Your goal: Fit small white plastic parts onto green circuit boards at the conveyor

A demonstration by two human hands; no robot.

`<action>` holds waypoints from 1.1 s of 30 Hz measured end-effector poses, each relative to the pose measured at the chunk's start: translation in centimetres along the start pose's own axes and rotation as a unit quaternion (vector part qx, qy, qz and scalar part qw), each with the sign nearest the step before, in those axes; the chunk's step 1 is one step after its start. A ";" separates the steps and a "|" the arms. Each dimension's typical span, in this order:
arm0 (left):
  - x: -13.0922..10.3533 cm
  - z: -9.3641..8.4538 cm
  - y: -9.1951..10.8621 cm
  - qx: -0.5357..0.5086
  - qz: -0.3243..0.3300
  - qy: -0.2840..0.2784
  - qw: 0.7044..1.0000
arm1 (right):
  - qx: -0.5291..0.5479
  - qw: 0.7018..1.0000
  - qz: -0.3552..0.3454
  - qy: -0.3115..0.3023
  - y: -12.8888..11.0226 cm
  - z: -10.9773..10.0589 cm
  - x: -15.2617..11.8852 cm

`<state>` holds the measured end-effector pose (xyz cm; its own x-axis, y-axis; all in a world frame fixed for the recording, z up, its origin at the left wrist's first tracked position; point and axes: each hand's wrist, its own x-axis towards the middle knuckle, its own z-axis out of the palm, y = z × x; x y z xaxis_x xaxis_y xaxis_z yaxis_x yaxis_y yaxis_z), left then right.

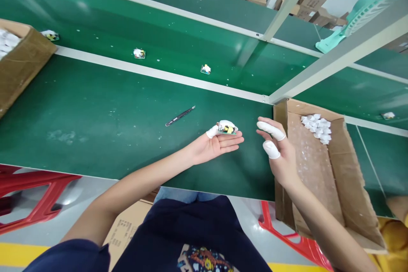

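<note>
My left hand (214, 146) is turned palm up over the green table. Its thumb and index finger, in white finger cots, grip a small circuit board (227, 128) with yellow and white parts on it; the other fingers stretch out below. To the right, my right hand (280, 153) hangs in the air beside a cardboard box (318, 174). White cots cover its thumb and index finger, which stand apart with nothing between them. Black tweezers (180, 116) lie on the table, up and left of the board.
White crumpled pieces (316, 128) lie in the right box. At far left stands another carton (24, 63) with white pieces. Several circuit boards, one here (139, 53), sit beyond the table's white rail. A metal post (334, 53) rises behind the right box, near a mint-green fan (360, 12).
</note>
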<state>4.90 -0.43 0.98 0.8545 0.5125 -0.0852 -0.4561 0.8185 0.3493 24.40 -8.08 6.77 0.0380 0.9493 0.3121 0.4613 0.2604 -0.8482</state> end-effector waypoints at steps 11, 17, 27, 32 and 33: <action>-0.1 -0.3 -0.1 0.020 -0.014 -0.014 1.000 | 0.021 0.998 0.024 -0.053 0.7 0.4 0.2; -0.4 0.2 -0.5 0.074 -0.028 -0.014 0.997 | -0.098 0.984 -0.030 -0.143 -1.2 0.6 2.0; -0.5 0.3 -0.5 0.089 -0.014 -0.040 0.995 | -0.214 0.951 -0.129 -0.185 -2.2 1.0 5.7; -0.4 -0.2 -0.5 0.084 -0.026 0.023 0.996 | -0.384 0.918 0.051 -0.092 5.1 0.7 15.9; -0.4 -0.2 -0.5 0.095 -0.016 0.035 0.995 | -0.401 0.909 0.082 -0.078 6.8 0.6 17.9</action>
<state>4.73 -1.03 0.65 0.8453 0.5093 -0.1613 -0.3683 0.7743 0.5146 27.67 10.78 6.34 0.0675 0.9934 0.0928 0.9612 -0.0399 -0.2728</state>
